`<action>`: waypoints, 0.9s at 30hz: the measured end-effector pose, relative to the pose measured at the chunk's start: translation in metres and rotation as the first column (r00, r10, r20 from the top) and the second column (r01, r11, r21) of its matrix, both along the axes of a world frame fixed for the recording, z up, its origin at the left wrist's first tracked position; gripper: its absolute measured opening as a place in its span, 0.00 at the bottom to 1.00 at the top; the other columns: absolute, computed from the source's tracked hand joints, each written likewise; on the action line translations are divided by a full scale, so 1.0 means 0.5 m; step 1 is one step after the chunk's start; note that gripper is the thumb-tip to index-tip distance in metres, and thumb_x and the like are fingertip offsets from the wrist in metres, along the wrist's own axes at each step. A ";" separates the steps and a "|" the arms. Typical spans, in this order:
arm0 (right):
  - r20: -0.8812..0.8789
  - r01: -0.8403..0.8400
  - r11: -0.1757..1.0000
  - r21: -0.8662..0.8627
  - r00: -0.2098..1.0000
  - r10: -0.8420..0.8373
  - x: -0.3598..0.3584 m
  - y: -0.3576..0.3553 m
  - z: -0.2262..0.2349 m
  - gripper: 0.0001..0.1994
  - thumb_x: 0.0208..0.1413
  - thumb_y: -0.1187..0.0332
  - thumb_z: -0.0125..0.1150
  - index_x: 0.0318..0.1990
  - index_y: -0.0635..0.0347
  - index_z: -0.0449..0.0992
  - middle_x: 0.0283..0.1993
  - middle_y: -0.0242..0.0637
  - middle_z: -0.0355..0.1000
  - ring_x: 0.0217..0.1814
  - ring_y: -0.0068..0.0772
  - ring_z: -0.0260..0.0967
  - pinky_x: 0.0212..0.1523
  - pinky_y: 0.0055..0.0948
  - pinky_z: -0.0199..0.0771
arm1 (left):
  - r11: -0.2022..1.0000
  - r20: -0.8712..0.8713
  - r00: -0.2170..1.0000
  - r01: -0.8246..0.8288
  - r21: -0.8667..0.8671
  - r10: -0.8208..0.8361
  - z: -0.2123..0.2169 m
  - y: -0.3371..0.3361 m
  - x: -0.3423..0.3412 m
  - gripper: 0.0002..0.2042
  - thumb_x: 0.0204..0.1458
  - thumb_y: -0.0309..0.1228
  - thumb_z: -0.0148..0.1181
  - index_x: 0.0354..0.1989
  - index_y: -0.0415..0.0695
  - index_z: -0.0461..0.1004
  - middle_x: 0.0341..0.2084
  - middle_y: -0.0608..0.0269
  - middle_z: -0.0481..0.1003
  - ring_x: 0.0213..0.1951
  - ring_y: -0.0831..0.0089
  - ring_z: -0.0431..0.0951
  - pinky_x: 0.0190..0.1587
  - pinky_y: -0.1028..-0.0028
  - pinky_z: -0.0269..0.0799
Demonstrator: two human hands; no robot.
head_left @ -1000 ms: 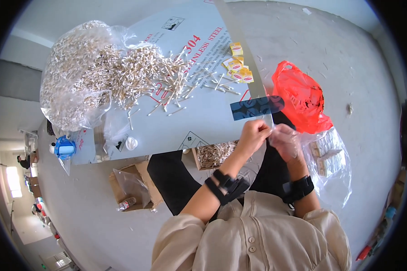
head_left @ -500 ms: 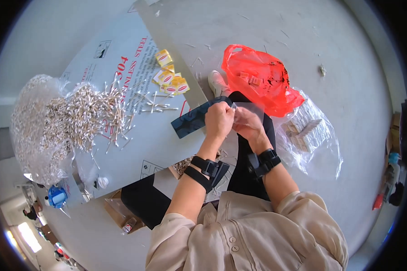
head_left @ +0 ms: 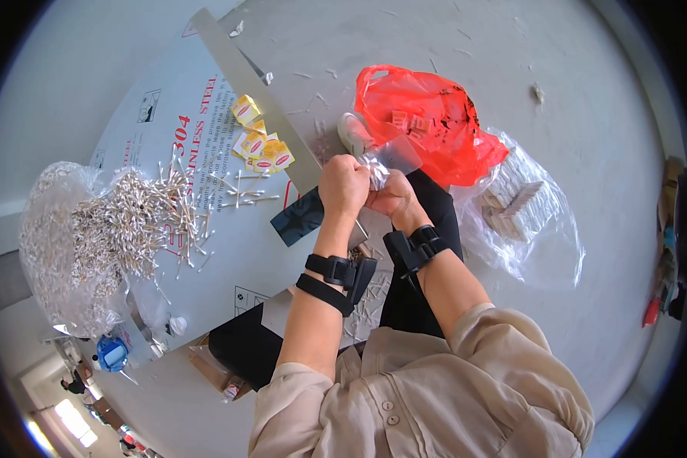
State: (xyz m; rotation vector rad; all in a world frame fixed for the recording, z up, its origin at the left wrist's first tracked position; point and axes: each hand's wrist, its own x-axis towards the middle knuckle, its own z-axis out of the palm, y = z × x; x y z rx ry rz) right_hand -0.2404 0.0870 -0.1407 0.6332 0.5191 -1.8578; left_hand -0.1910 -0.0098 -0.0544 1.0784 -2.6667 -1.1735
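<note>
Between my two hands is a small clear plastic bag (head_left: 401, 155), its flat end pointing away to the right. White, bunched material (head_left: 375, 174) shows at its near end; I cannot make out exactly what it is. My left hand (head_left: 343, 185) is closed at the bag's left side, fingers curled in. From below and the right, my right hand (head_left: 394, 196) grips the same end, its fingers partly hidden. A dark patterned strip (head_left: 296, 219) lies under my left wrist, at the table's edge.
A film-covered table (head_left: 221, 244) bears a heap of cotton swabs (head_left: 122, 221) spilling from a clear bag, and several yellow packets (head_left: 261, 145). On the floor sit a red plastic bag (head_left: 427, 99) and a clear bag of white packs (head_left: 520, 200). Loose swabs (head_left: 370, 301) lie near my legs.
Both hands have shifted slightly up and left in the picture, and the bag's flat end now points up and right. The white bunched material has come into sight between my hands.
</note>
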 end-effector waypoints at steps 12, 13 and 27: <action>-0.212 -0.074 0.991 -0.108 0.976 0.049 0.043 -0.012 0.040 0.05 0.57 0.70 0.59 0.39 0.56 0.77 0.35 0.30 0.76 0.35 0.29 0.74 0.43 0.34 0.75 | 0.997 0.010 0.997 -0.073 0.032 0.073 0.009 -0.029 0.046 0.12 0.45 0.33 0.63 0.20 0.35 0.76 0.19 0.43 0.75 0.26 0.49 0.78 0.31 0.59 0.72; -0.212 -0.076 0.991 -0.112 0.976 0.051 0.052 -0.011 0.045 0.05 0.57 0.70 0.59 0.39 0.56 0.77 0.35 0.30 0.76 0.35 0.29 0.74 0.43 0.34 0.75 | 0.994 -0.020 0.994 -0.105 0.036 0.106 0.007 -0.032 0.057 0.12 0.44 0.33 0.63 0.20 0.35 0.76 0.17 0.45 0.74 0.24 0.50 0.77 0.30 0.60 0.72; -0.786 0.187 0.766 0.615 0.228 0.575 0.152 0.032 0.116 0.11 0.48 0.66 0.67 0.23 0.65 0.74 0.16 0.35 0.66 0.18 0.25 0.62 0.22 0.27 0.62 | 0.977 0.047 0.985 -0.161 -0.139 0.168 -0.002 -0.061 0.154 0.09 0.43 0.32 0.65 0.22 0.39 0.73 0.17 0.51 0.74 0.24 0.50 0.76 0.31 0.58 0.71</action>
